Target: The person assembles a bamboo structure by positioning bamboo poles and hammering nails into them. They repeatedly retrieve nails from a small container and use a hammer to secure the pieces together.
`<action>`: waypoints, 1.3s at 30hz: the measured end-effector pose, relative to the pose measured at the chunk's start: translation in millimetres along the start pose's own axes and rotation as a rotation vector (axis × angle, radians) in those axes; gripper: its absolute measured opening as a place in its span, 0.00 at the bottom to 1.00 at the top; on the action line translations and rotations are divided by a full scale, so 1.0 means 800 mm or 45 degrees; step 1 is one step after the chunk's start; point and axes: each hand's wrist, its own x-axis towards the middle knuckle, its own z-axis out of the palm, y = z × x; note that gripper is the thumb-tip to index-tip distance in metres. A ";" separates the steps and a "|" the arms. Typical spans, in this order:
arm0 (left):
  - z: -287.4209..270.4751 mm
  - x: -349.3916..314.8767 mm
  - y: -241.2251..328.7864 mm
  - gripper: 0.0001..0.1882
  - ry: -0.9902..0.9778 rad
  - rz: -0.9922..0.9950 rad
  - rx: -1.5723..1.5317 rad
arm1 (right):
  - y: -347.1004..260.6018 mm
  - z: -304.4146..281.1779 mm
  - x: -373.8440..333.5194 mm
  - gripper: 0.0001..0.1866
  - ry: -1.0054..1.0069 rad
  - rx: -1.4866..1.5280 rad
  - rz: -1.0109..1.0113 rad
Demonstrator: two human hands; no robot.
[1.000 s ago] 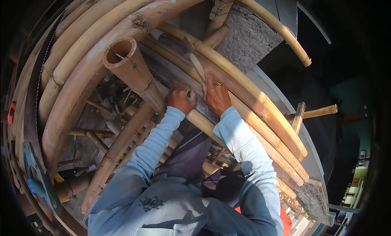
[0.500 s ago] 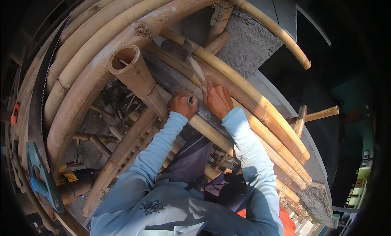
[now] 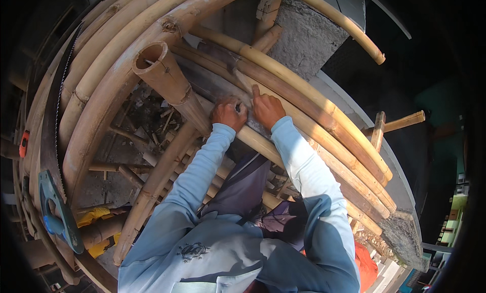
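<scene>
My left hand [image 3: 229, 112] is closed in a fist on a weathered grey-brown bamboo pole [image 3: 202, 80]. A dark round hollow shows between its thumb and fingers, and what it grips is hidden. Close on its right, my right hand [image 3: 268, 109] is wrapped round the pale handle of a wooden-handled tool [image 3: 244, 81]. The tool slants up and left over the poles; its head is blurred, so its kind is unclear. Just left of my hands, a wide hollow bamboo post [image 3: 169, 80] rises with its cut end facing up.
Long bamboo poles [image 3: 324, 111] curve past on the right, and thicker ones [image 3: 106, 106] on the left. A handsaw [image 3: 59, 212] with a teal handle hangs at the left beside an orange-handled tool [image 3: 24, 143]. Rough concrete [image 3: 309, 35] stands beyond. Bamboo offcuts [image 3: 167, 123] lie below.
My right hand has moved slightly up and left with the tool, whose head has swung lower against the poles. My left hand stays in place. The view has shifted slightly.
</scene>
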 end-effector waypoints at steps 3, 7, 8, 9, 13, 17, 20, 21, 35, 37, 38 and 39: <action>0.000 0.008 -0.007 0.14 0.098 0.110 0.045 | 0.010 -0.032 0.004 0.29 -0.207 -0.058 -0.009; 0.002 -0.001 -0.006 0.14 0.089 0.034 0.057 | -0.009 -0.063 -0.026 0.29 0.267 0.019 0.021; 0.003 0.001 -0.006 0.14 0.103 0.063 0.076 | -0.022 -0.073 -0.017 0.31 0.405 0.096 0.058; 0.003 0.004 -0.006 0.14 0.120 0.090 0.098 | -0.029 -0.081 -0.009 0.32 0.542 0.177 0.091; 0.017 -0.017 -0.014 0.13 0.102 0.196 0.050 | 0.009 -0.021 -0.018 0.29 -0.052 0.024 -0.045; 0.010 -0.017 -0.039 0.12 0.186 0.297 0.096 | 0.021 -0.024 -0.010 0.30 -0.064 -0.176 -0.239; 0.002 -0.005 -0.026 0.13 0.192 0.158 0.045 | -0.015 -0.079 0.007 0.30 0.240 0.107 -0.051; 0.002 -0.004 -0.024 0.14 0.172 0.158 0.046 | -0.026 -0.090 0.014 0.30 0.418 0.232 -0.009; 0.037 -0.004 0.018 0.21 -0.092 0.533 0.461 | 0.087 -0.125 -0.153 0.23 -0.057 0.488 0.431; 0.072 0.008 0.053 0.26 -0.171 0.637 0.427 | 0.135 -0.154 -0.209 0.28 -0.095 0.451 0.515; 0.093 0.016 0.068 0.28 -0.214 0.680 0.410 | 0.153 -0.161 -0.242 0.30 -0.094 0.381 0.575; 0.109 0.032 0.074 0.29 -0.238 0.724 0.424 | 0.157 -0.182 -0.265 0.31 -0.186 0.317 0.646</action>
